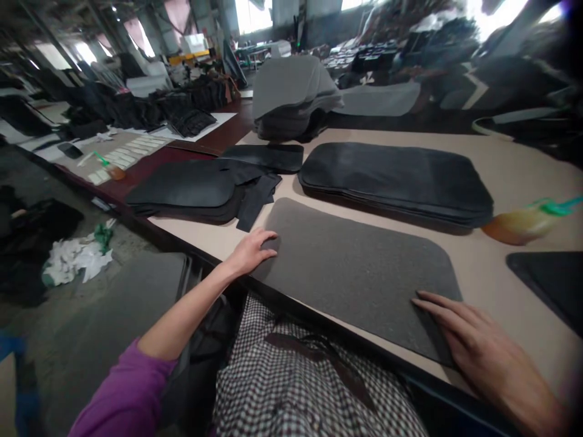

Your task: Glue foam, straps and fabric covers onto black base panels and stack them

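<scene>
A dark grey panel with rounded corners (355, 273) lies flat at the table's near edge. My left hand (252, 250) rests at its left end, thumb and fingers apart at the panel's edge. At the right end my right hand (473, 340) lies with fingers stretched over the panel's surface. Behind the panel sits a stack of black rounded pieces (392, 179). Another black stack (182, 185) is to the left, with black strips (257, 197) beside it.
A bottle of amber liquid with a green nozzle (519, 226) lies at the right, near a black piece (553, 282). A tall pile of grey sheets (291, 91) stands at the back. White scraps (77, 258) lie on the floor at left.
</scene>
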The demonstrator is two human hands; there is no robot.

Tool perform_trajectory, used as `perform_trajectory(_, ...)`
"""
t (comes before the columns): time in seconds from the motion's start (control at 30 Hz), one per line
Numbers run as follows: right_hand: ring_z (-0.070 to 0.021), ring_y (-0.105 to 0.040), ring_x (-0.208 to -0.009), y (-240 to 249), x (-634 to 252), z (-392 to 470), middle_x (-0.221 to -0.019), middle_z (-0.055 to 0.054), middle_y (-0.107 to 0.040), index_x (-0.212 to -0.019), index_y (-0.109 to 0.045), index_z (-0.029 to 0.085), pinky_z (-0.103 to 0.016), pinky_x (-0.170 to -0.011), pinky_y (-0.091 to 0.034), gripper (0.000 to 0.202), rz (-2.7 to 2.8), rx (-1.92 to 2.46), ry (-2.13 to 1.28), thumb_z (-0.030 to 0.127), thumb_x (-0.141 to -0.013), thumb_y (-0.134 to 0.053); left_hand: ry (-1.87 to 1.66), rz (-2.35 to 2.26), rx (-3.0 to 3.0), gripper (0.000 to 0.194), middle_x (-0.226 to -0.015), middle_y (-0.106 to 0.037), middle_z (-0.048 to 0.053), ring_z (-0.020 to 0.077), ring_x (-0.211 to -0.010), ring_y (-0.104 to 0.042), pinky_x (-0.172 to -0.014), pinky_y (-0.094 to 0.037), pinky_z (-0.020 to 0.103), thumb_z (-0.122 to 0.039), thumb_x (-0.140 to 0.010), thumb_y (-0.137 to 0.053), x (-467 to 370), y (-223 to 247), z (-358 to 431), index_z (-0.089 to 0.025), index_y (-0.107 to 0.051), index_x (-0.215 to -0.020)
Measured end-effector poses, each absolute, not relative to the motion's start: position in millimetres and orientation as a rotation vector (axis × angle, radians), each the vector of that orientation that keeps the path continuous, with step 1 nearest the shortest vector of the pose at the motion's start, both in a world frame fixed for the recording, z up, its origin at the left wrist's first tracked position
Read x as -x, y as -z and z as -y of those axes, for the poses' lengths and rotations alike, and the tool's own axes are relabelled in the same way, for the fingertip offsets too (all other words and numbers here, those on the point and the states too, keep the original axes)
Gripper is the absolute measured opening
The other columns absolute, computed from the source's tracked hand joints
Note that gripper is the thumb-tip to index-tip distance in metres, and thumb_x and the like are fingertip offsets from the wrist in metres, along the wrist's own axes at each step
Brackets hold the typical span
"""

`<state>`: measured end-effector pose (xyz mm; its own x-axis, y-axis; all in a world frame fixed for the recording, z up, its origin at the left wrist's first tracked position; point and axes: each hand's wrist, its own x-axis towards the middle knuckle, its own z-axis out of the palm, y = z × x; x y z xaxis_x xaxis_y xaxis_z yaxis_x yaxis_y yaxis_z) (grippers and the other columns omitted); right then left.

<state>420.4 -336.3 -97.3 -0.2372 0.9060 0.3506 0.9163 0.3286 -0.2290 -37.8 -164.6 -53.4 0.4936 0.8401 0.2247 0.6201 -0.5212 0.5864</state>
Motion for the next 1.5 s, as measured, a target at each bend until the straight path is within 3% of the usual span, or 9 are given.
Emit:
perform_trajectory(0.3, -0.0302, -0.068, -0.107, 103.8, -425.9, 334.3, -0.13, -0.006, -0.069, -0.127, -0.065, 0.031, -0.051, -0.086, -0.061, 0.039, 2.255, 1.539, 0.138, 0.026, -0.097, -0.04, -0.642, -1.376, -2.415, 0.049, -0.148, -0.047, 0.015, 0.0316, -0.132, -0.052, -0.111, -0.046, 0.048, -0.029, -0.087, -0.075, 41.5, 60.0, 169.1, -0.022, -0.061, -0.134)
perform_trajectory(0.43, -0.0283, -0.067, -0.11, 110.0, -428.8, 334.7, -0.133, -0.004, -0.067, -0.128, -0.067, 0.029, -0.047, -0.087, -0.061, 0.042, 2.249, 1.572, 0.142, 0.022, -0.095, -0.043, -0.786, -1.614, -2.54, 0.064, -0.165, -0.025, 0.022, 0.0382, -0.149, -0.032, -0.119, -0.031, 0.059, -0.036, -0.094, -0.066, 28.3, 48.3, 180.9, -0.018, -0.042, -0.151)
perform_trajectory(0.53, -0.0272, -0.067, -0.11, 111.1, -428.1, 334.3, -0.133, -0.004, -0.068, -0.126, -0.069, 0.029, -0.045, -0.087, -0.061, 0.042, 2.234, 1.578, 0.135, 0.02, -0.094, -0.043, -0.648, -1.266, -2.713, 0.067, -0.168, -0.025, 0.018, 0.031, -0.156, -0.021, -0.123, -0.026, 0.054, -0.047, -0.101, -0.05, -4.7, 40.4, 192.4, -0.021, -0.028, -0.159)
perform_trajectory(0.67, -0.0269, -0.067, -0.11, 102.2, -421.0, 336.0, -0.134, -0.005, -0.067, -0.126, -0.069, 0.028, -0.045, -0.087, -0.062, 0.045, 2.2, 1.601, 0.121, 0.015, -0.093, -0.042, -0.257, -0.701, -2.808, 0.072, -0.169, -0.026, 0.012, 0.0266, -0.157, -0.023, -0.123, -0.024, 0.052, -0.061, -0.1, -0.044, -57.7, 43.8, 193.9, -0.031, -0.022, -0.162)
perform_trajectory(0.87, -0.0252, -0.065, -0.115, 79.5, -406.5, 344.8, -0.133, -0.006, -0.068, -0.126, -0.069, 0.029, -0.047, -0.094, -0.059, 0.048, 2.058, 1.637, -0.095, 0.008, -0.093, -0.041, -0.143, -0.768, -2.948, 0.068, -0.169, -0.025, 0.01, 0.0283, -0.156, -0.026, -0.123, -0.019, 0.053, -0.063, -0.1, -0.041, -77.1, 63.5, 167.8, -0.034, -0.029, -0.161)
perform_trajectory(1.0, -0.024, -0.064, -0.115, 76.6, -419.6, 348.9, -0.129, -0.007, -0.069, -0.119, -0.069, 0.029, -0.046, -0.098, -0.057, 0.032, 1.88, 1.633, -0.197, 0.018, -0.101, -0.044, -0.149, -0.739, -3.074, 0.068, -0.17, -0.022, 0.01, 0.0292, -0.154, -0.028, -0.122, -0.022, 0.052, -0.059, -0.102, -0.041, -71.3, 74.3, 153.4, -0.034, -0.025, -0.162)
perform_trajectory(1.23, -0.0308, -0.061, -0.115, 66.4, -456.5, 356.2, -0.12, -0.012, -0.069, -0.114, -0.07, 0.022, -0.054, -0.1, -0.052, 0.029, 1.535, 1.997, 0.184, 0.02, -0.101, -0.044, -0.14, -0.737, -3.166, 0.07, -0.17, -0.021, 0.007, 0.029, -0.153, -0.031, -0.121, -0.025, 0.053, -0.059, -0.1, -0.043, -70.0, 82.9, 151.5, -0.036, -0.02, -0.163)
perform_trajectory(1.37, -0.0294, -0.056, -0.127, 57.5, -413.7, 321.2, -0.135, -0.012, -0.063, -0.131, -0.062, 0.02, -0.051, -0.111, -0.046, 0.035, 1.652, 1.866, 0.132, 0.025, -0.103, -0.042, -0.142, -0.733, -3.166, 0.069, -0.17, -0.022, 0.005, 0.0281, -0.153, -0.032, -0.121, -0.027, 0.052, -0.056, -0.101, -0.043, -69.9, 82.3, 151.0, -0.037, -0.02, -0.163)
perform_trajectory(1.5, -0.039, -0.031, -0.148, 60.1, -325.7, 263.6, -0.161, -0.012, -0.038, -0.149, -0.047, 0.021, -0.062, -0.112, -0.039, 0.05, 1.992, 1.7, 0.031, 0.042, -0.104, -0.043, -0.175, -0.76, -3.181, 0.068, -0.17, -0.02, 0.006, 0.0256, -0.155, -0.028, -0.122, -0.028, 0.049, -0.046, -0.104, -0.04, -68.4, 86.0, 151.9, -0.033, -0.013, -0.164)
